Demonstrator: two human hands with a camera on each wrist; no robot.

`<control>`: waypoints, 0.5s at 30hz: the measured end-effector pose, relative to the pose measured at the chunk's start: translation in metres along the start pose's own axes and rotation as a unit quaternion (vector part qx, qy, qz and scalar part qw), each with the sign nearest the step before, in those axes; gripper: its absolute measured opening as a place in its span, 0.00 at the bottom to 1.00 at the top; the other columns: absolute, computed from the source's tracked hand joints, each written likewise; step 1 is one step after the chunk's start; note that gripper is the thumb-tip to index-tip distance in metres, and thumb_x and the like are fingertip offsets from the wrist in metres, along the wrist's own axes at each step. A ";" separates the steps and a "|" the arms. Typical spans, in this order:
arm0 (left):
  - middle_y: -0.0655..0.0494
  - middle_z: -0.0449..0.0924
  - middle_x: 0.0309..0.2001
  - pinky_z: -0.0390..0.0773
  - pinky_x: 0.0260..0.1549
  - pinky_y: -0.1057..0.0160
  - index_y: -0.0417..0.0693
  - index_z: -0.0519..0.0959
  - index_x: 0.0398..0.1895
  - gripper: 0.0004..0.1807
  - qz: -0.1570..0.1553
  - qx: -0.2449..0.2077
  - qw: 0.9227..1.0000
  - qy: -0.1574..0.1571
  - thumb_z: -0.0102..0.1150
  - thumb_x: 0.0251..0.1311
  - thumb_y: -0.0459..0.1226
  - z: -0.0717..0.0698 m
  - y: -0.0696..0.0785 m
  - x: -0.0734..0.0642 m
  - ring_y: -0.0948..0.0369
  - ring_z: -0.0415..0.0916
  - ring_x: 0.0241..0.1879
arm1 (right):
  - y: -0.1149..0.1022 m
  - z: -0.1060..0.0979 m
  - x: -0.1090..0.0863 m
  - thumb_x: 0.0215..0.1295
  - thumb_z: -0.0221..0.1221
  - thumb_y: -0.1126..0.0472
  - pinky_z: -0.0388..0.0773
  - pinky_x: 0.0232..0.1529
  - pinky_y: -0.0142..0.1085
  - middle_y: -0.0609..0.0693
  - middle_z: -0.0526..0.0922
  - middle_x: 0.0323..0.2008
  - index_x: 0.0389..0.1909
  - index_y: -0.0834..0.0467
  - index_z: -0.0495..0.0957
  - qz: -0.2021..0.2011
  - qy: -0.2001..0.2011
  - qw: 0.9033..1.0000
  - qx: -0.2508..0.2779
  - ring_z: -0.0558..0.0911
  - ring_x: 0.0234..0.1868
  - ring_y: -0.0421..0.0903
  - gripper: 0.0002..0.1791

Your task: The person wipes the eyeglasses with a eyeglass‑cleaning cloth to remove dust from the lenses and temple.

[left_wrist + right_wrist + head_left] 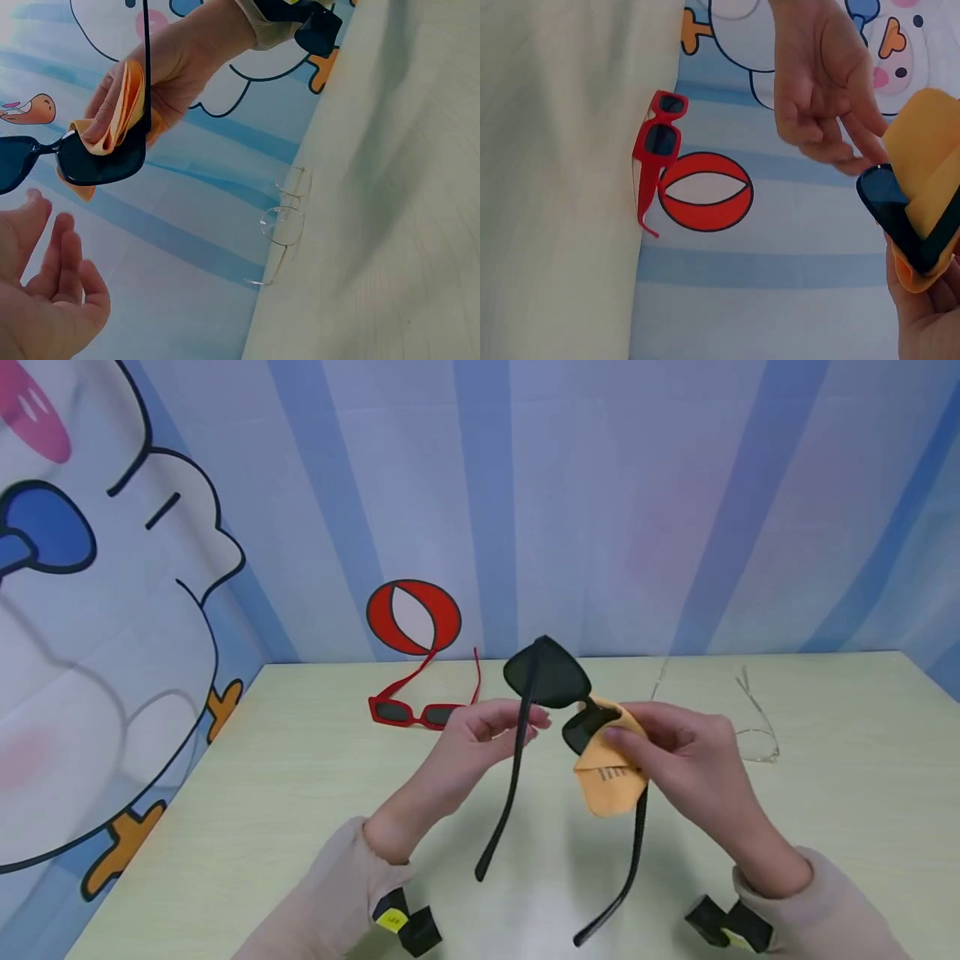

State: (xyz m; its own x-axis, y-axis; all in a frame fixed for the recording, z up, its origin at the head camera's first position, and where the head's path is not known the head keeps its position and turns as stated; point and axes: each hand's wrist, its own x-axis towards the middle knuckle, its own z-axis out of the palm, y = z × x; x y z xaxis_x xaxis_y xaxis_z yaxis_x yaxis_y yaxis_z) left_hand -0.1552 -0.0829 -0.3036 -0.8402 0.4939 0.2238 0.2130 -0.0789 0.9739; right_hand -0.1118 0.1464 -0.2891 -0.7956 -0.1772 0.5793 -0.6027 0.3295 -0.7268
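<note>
Black sunglasses [553,675] are held above the table with both temples unfolded and hanging toward the person. My right hand [693,764] grips them at one lens through a folded orange cloth [609,789], the thumb pressing the cloth from the near side. Behind the other temple is my left hand [467,750], its fingers loosely bent. In the left wrist view a gap shows between the left hand [56,300] and the sunglasses [97,166]. The right wrist view has the left fingertips close to a lens [885,196]; contact there is hard to tell.
Red sunglasses [393,712] stand unfolded at the back of the pale table [247,827], partly behind the left hand. Thin wire-rimmed eyeglasses [772,743] rest at the back right, partly hidden by the right hand. A printed curtain [600,527] hangs behind.
</note>
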 end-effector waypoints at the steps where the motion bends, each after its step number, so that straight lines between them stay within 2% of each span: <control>1: 0.46 0.78 0.49 0.73 0.51 0.51 0.31 0.74 0.52 0.15 0.001 -0.002 1.000 0.008 0.52 0.63 0.29 0.002 0.000 0.001 0.52 0.71 0.53 | -0.001 0.000 0.000 0.58 0.62 0.68 0.79 0.21 0.33 0.53 0.84 0.26 0.42 0.65 0.81 0.044 -0.023 0.998 0.027 0.83 0.22 0.42 0.10; 3: 0.44 0.75 0.52 0.71 0.52 0.49 0.31 0.72 0.54 0.17 0.001 -0.019 1.000 0.012 0.53 0.63 0.28 0.004 0.000 0.002 0.54 0.66 0.57 | -0.002 0.001 0.001 0.61 0.61 0.64 0.80 0.23 0.37 0.52 0.84 0.26 0.43 0.67 0.79 0.123 -0.064 0.987 0.078 0.83 0.23 0.46 0.12; 4: 0.44 0.75 0.53 0.70 0.53 0.48 0.31 0.71 0.55 0.18 0.001 -0.027 1.000 0.009 0.53 0.63 0.29 0.005 0.000 0.002 0.54 0.65 0.58 | -0.002 0.001 0.001 0.62 0.60 0.63 0.80 0.25 0.38 0.52 0.84 0.27 0.45 0.69 0.78 0.150 -0.085 0.980 0.101 0.83 0.24 0.47 0.14; 7: 0.47 0.75 0.53 0.68 0.54 0.47 0.32 0.69 0.57 0.22 -0.010 -0.056 0.998 -0.005 0.56 0.62 0.33 0.009 -0.003 0.003 0.55 0.66 0.58 | 0.001 0.003 0.003 0.64 0.58 0.63 0.82 0.30 0.39 0.53 0.85 0.29 0.48 0.74 0.74 0.207 -0.131 0.956 0.159 0.84 0.27 0.47 0.18; 9: 0.49 0.76 0.51 0.68 0.54 0.48 0.36 0.69 0.58 0.24 -0.011 -0.076 0.997 -0.019 0.59 0.61 0.36 0.010 -0.006 0.004 0.54 0.68 0.56 | 0.002 0.004 0.004 0.64 0.57 0.63 0.82 0.33 0.39 0.53 0.85 0.30 0.50 0.76 0.72 0.231 -0.155 0.943 0.184 0.84 0.29 0.47 0.20; 11: 0.52 0.76 0.49 0.68 0.55 0.48 0.41 0.73 0.54 0.22 -0.003 -0.097 0.995 -0.033 0.62 0.58 0.41 0.013 -0.009 0.005 0.54 0.68 0.55 | 0.004 0.006 0.004 0.65 0.57 0.62 0.81 0.34 0.39 0.53 0.85 0.30 0.51 0.77 0.71 0.245 -0.176 0.933 0.196 0.85 0.30 0.46 0.22; 13: 0.53 0.76 0.48 0.68 0.55 0.50 0.48 0.77 0.47 0.18 0.009 -0.115 0.992 -0.043 0.64 0.56 0.45 0.015 -0.012 0.007 0.54 0.67 0.56 | 0.005 0.007 0.004 0.65 0.57 0.61 0.81 0.35 0.38 0.53 0.85 0.30 0.51 0.77 0.71 0.253 -0.190 0.927 0.200 0.85 0.30 0.46 0.23; 15: 0.53 0.75 0.47 0.67 0.55 0.51 0.53 0.79 0.40 0.14 0.019 -0.124 0.991 -0.043 0.65 0.53 0.47 0.017 -0.014 0.008 0.54 0.66 0.55 | 0.005 0.009 0.003 0.65 0.57 0.60 0.81 0.35 0.38 0.53 0.85 0.30 0.52 0.77 0.71 0.255 -0.197 0.925 0.200 0.85 0.31 0.45 0.24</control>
State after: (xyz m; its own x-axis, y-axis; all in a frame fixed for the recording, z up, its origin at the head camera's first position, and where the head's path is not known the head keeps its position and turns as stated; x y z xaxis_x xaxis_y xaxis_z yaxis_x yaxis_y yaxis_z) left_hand -0.1560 -0.0633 -0.3158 -0.7863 0.5573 0.2668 0.1056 -0.3042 0.9467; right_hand -0.1178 0.1390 -0.2942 -0.8965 -0.4430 0.0012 -0.0546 0.1077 -0.9927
